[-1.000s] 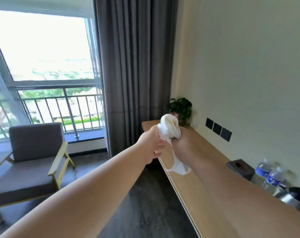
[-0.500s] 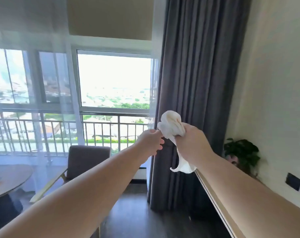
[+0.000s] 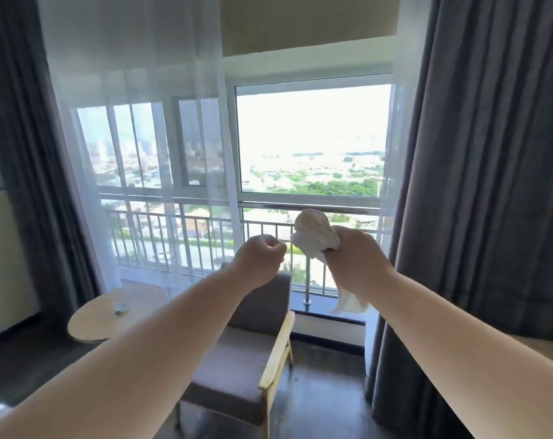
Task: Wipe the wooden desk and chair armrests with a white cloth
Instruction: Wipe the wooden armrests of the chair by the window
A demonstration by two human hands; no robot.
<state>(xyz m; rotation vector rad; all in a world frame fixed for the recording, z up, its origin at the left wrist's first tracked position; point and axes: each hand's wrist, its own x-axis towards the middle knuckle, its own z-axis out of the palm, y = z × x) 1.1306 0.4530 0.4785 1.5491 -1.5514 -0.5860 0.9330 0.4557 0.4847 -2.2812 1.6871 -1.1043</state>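
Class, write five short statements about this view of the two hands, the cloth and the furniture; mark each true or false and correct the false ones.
1. The right hand grips the white cloth. True.
2. The left hand also holds the cloth. False: it is closed beside it, apart.
3. The cloth is pressed on the wooden armrest. False: it is held in the air, above the chair.
4. A round table stands left of the chair. True.
5. The chair's cushions are white. False: they are grey.

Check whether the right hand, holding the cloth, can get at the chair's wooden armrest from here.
Probably yes: the right hand grips the white cloth in open air above the armrest, with nothing between them.
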